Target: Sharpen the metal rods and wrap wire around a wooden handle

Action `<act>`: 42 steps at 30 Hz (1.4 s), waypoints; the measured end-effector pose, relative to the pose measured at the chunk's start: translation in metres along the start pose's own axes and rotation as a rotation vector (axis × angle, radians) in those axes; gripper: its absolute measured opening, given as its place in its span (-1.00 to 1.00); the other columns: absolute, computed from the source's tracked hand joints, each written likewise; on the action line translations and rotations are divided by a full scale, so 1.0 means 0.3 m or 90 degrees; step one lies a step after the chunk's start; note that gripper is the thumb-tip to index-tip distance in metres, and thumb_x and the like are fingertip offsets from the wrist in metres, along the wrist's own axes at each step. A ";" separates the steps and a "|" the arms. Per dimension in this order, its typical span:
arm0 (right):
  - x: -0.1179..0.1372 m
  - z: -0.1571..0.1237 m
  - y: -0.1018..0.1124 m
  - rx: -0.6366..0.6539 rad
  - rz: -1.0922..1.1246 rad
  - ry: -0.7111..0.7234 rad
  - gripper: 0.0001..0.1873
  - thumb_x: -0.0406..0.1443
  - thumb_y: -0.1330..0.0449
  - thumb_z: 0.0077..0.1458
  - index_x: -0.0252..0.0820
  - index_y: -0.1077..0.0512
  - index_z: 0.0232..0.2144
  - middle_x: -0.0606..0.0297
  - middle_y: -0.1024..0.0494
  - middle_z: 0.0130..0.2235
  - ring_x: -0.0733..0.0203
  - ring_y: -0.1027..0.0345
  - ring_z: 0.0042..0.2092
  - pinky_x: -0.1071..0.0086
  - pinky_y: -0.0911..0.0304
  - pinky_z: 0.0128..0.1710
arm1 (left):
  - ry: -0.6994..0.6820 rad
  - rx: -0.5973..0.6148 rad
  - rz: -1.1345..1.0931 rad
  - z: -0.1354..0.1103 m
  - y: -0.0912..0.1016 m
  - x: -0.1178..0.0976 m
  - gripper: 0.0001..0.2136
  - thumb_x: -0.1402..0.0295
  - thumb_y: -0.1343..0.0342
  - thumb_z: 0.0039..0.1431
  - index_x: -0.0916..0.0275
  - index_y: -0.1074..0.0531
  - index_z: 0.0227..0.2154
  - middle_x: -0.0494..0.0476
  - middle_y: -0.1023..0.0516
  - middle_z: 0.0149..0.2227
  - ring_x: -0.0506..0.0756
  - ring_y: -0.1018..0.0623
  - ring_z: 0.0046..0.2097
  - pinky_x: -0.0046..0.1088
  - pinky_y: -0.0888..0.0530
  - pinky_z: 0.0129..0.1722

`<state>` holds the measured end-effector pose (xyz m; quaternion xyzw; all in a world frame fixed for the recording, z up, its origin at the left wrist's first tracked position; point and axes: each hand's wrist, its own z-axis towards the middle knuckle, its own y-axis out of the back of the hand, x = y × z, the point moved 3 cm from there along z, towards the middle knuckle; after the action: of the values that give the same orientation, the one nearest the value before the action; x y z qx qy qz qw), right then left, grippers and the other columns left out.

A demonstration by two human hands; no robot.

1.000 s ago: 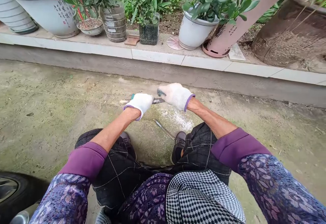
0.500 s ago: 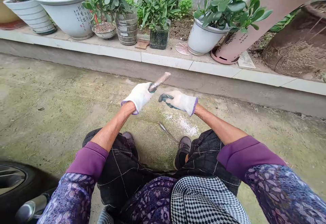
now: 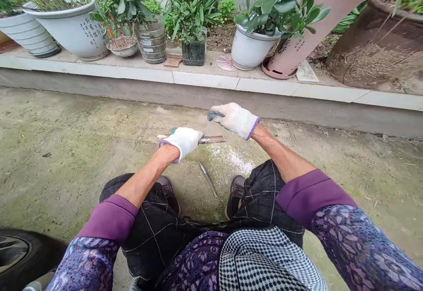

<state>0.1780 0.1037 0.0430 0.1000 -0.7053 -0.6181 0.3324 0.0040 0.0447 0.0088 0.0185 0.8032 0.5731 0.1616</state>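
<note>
White work gloves with dark palms and purple cuffs cover both my hands. My left hand [image 3: 185, 143] is closed around a brown stick [image 3: 216, 139] with a silvery winding next to the glove. The stick lies nearly level, its pale other end poking out left of the hand. Higher and to the right, my right hand [image 3: 233, 118] has its fingers pinched together. A fine thread or wire [image 3: 208, 127] hangs from the pinch toward the winding; its material I cannot tell. Below, a metal rod [image 3: 208, 179] lies on the ground between my shoes.
White powder [image 3: 239, 161] is scattered on the concrete near my right shoe [image 3: 236, 192]. Ahead runs a low tiled ledge [image 3: 205, 79] bearing several potted plants, among them a white pot [image 3: 253, 48]. A vehicle tyre [image 3: 29, 255] stands at the lower left.
The stick has turned from slanting upward to nearly level as my left hand lowered. My right hand has risen, with the thread now visible below it. The view has shifted slightly.
</note>
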 end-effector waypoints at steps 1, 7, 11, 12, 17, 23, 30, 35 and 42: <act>-0.026 0.016 -0.016 0.003 0.028 -0.007 -0.72 -0.35 -0.07 0.24 -0.22 -0.58 -0.16 0.22 -0.63 -0.24 0.23 -0.36 -0.29 0.37 -0.12 -0.25 | -0.014 0.006 -0.008 -0.003 0.001 -0.010 -0.93 0.39 -0.19 0.19 0.28 -0.53 -0.32 0.24 -0.63 -0.38 0.20 -0.63 -0.19 -0.34 -0.45 -0.08; -0.053 0.043 -0.130 0.094 0.217 -0.016 -0.76 -0.35 -0.10 0.11 -0.24 -0.58 -0.30 0.32 -0.56 -0.38 0.30 -0.29 -0.41 0.43 -0.13 -0.36 | -0.043 -0.040 -0.092 -0.028 0.066 0.024 -0.74 0.27 -0.07 0.27 0.26 -0.60 -0.13 0.09 -0.66 -0.32 0.07 -0.58 -0.28 -0.49 -0.44 -0.26; 0.033 0.008 -0.157 0.183 0.176 -0.006 -0.70 -0.35 -0.03 0.17 -0.20 -0.58 -0.27 0.35 -0.50 -0.42 0.32 -0.24 -0.46 0.44 -0.11 -0.39 | 0.044 -0.118 -0.086 -0.021 0.125 0.105 -0.70 0.26 -0.06 0.28 0.27 -0.60 -0.07 0.07 -0.65 -0.32 0.08 -0.57 -0.29 -0.49 -0.43 -0.30; 0.059 -0.004 -0.151 0.189 0.167 0.015 -0.71 -0.35 -0.03 0.17 -0.20 -0.58 -0.28 0.34 -0.52 -0.41 0.32 -0.25 -0.44 0.44 -0.12 -0.37 | 0.067 -0.129 -0.062 -0.017 0.134 0.121 -0.70 0.25 -0.06 0.30 0.26 -0.59 -0.08 0.09 -0.66 -0.31 0.09 -0.58 -0.28 -0.48 -0.43 -0.29; 0.139 -0.069 -0.074 0.130 0.160 0.070 -0.71 -0.31 -0.03 0.23 -0.20 -0.57 -0.26 0.31 -0.55 -0.36 0.29 -0.27 -0.39 0.41 -0.13 -0.30 | 0.124 -0.126 0.030 0.004 0.127 0.127 -0.79 0.32 -0.11 0.29 0.29 -0.57 -0.13 0.26 -0.66 -0.30 0.18 -0.62 -0.17 -0.39 -0.45 -0.15; 0.067 -0.070 0.013 0.009 0.114 0.039 -0.74 -0.30 -0.06 0.22 -0.21 -0.56 -0.26 0.25 -0.59 -0.31 0.25 -0.31 -0.31 0.38 -0.12 -0.25 | 0.032 -0.023 0.162 0.003 0.056 0.016 -0.78 0.44 -0.05 0.28 0.28 -0.56 -0.11 0.37 -0.66 -0.23 0.31 -0.66 -0.09 -0.24 -0.48 -0.11; -0.062 0.000 -0.034 0.022 0.192 -0.041 -0.72 -0.36 -0.08 0.10 -0.24 -0.59 -0.27 0.31 -0.55 -0.38 0.29 -0.28 -0.38 0.42 -0.15 -0.32 | -0.069 -0.030 0.110 -0.006 0.060 0.001 -0.71 0.33 0.01 0.33 0.11 -0.54 0.00 0.19 -0.69 -0.20 0.22 -0.67 -0.19 -0.36 -0.48 -0.20; 0.019 -0.015 -0.108 0.147 0.188 -0.038 -0.70 -0.35 -0.05 0.17 -0.20 -0.60 -0.25 0.34 -0.52 -0.41 0.33 -0.22 -0.47 0.44 -0.11 -0.41 | 0.007 -0.110 -0.011 0.019 0.106 0.064 -0.70 0.23 -0.02 0.36 0.15 -0.55 0.01 0.17 -0.69 -0.13 0.16 -0.66 -0.13 -0.44 -0.48 -0.14; 0.121 -0.065 -0.059 0.080 0.107 0.039 -0.74 -0.30 -0.07 0.25 -0.18 -0.58 -0.27 0.30 -0.57 -0.35 0.28 -0.26 -0.38 0.39 -0.10 -0.31 | 0.095 -0.076 0.192 0.057 0.074 0.128 -0.67 0.42 0.10 0.37 0.22 -0.55 -0.01 0.37 -0.67 -0.18 0.29 -0.69 -0.12 -0.28 -0.52 -0.18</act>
<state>0.1573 0.0643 0.0392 0.0800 -0.7381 -0.5393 0.3974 -0.0309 0.0761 0.0154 0.0865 0.7657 0.6372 0.0144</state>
